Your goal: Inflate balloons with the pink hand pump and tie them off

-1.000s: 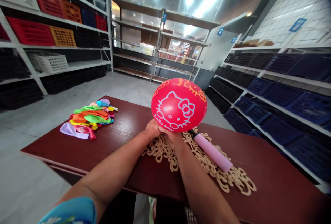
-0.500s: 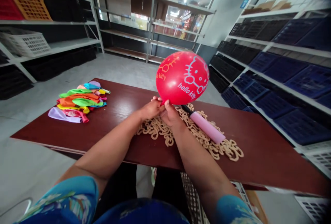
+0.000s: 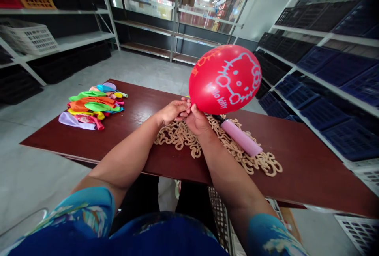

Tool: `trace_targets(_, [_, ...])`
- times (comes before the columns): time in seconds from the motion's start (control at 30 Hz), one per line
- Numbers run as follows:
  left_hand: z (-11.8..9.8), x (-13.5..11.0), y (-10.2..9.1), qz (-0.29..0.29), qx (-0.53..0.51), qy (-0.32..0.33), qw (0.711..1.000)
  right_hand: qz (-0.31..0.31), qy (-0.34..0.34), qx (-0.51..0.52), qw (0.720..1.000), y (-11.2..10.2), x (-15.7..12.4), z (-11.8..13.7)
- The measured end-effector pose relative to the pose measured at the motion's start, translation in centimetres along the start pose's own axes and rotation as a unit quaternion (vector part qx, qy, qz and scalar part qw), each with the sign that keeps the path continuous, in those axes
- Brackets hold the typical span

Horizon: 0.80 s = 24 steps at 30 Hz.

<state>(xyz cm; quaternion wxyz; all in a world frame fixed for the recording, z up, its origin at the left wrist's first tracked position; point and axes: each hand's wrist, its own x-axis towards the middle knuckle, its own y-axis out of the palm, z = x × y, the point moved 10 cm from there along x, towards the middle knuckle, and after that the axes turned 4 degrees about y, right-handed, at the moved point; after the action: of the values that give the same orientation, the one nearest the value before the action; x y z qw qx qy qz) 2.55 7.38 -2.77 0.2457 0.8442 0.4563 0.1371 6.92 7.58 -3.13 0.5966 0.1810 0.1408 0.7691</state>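
An inflated red balloon [image 3: 225, 80] with a cat-face print and "hello kitty" lettering is held over the table by its neck end. My left hand [image 3: 174, 112] pinches the neck, fingers closed, the neck itself mostly hidden. Close against it, my right hand [image 3: 197, 118] also grips at the neck, thumb up beside the balloon. Below the hands lies a heap of tan, curly cord-like pieces [image 3: 180, 133]. A pink hand pump [image 3: 242, 137] with a black end rests on that heap, right of my right hand.
A pile of colourful uninflated balloons [image 3: 94, 104] lies on the left of the dark red table [image 3: 136, 149]. Shelves with blue crates [image 3: 346, 135] stand at right. A white basket [image 3: 32, 39] sits on the left shelf, and metal racks [image 3: 174, 31] stand behind.
The balloon has swung to the right and turned a little, tilting over. Both hands stay together at its neck. The whole view has shifted slightly.
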Motion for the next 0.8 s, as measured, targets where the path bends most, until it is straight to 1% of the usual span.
trace_targets(0.07, [-0.9,0.2,-0.9,-0.018,-0.022,0.026,0.999,-0.011,-0.005,-0.06,0.998,0.1,-0.1,-0.2])
trace_targets(0.1, [-1.5,0.3,-1.5,-0.032,-0.043,0.045,0.998,-0.022,-0.015,-0.117,0.993,0.1,-0.2,-0.2])
trace_targets(0.13, [-2.2,0.3,-2.2,-0.051,-0.068,0.066,0.994,-0.03,-0.032,-0.192,0.981,0.3,-0.4,0.0])
trace_targets(0.17, [-2.8,0.3,-3.1,-0.074,-0.094,0.086,0.989,-0.027,-0.056,-0.278,0.959,0.8,-0.6,0.2])
trace_targets(0.2, [-3.3,0.3,-4.0,-0.098,-0.117,0.103,0.983,-0.007,-0.084,-0.368,0.926,1.9,-0.9,0.3])
trace_targets(0.27, [-3.9,0.3,-5.6,-0.135,-0.154,0.124,0.971,0.07,-0.135,-0.524,0.838,4.6,-1.7,-0.3])
trace_targets(0.33, [-4.2,0.3,-6.5,-0.149,-0.174,0.138,0.964,0.145,-0.166,-0.625,0.749,6.7,-2.6,-1.7])
trace_targets(0.37, [-4.3,0.4,-6.9,-0.152,-0.179,0.145,0.961,0.164,-0.172,-0.654,0.718,7.2,-2.8,-2.2])
trace_targets(0.4, [-4.3,0.4,-7.1,-0.152,-0.184,0.153,0.959,0.169,-0.173,-0.671,0.701,7.2,-2.8,-2.4])
trace_targets(0.43, [-4.4,0.5,-7.4,-0.153,-0.187,0.159,0.957,0.167,-0.172,-0.673,0.7,7.1,-2.7,-2.4])
trace_targets(0.47, [-4.5,0.5,-7.5,-0.155,-0.19,0.164,0.955,0.159,-0.169,-0.66,0.715,6.7,-2.5,-2.1])
trace_targets(0.5, [-4.5,0.5,-7.7,-0.157,-0.194,0.169,0.953,0.143,-0.166,-0.633,0.743,6.0,-2.2,-1.5])
trace_targets(0.57, [-4.6,0.4,-7.8,-0.161,-0.197,0.174,0.951,0.081,-0.162,-0.542,0.821,3.9,-1.4,0.3])
trace_targets(0.63, [-4.6,0.4,-7.7,-0.167,-0.195,0.168,0.952,-0.011,-0.152,-0.421,0.894,0.8,-0.6,2.0])
trace_targets(0.67, [-4.4,0.4,-7.7,-0.172,-0.194,0.163,0.952,-0.062,-0.144,-0.356,0.921,-0.9,-0.4,2.6])
trace_targets(0.7, [-4.3,0.4,-7.7,-0.179,-0.194,0.156,0.952,-0.108,-0.137,-0.291,0.941,-2.4,-0.3,3.0])
trace_targets(0.73, [-4.1,0.3,-7.8,-0.185,-0.195,0.15,0.951,-0.143,-0.129,-0.228,0.954,-3.6,-0.3,3.2])
trace_targets(0.8, [-3.9,0.4,-7.8,-0.19,-0.202,0.145,0.95,-0.182,-0.115,-0.114,0.97,-5.2,-0.2,3.3])
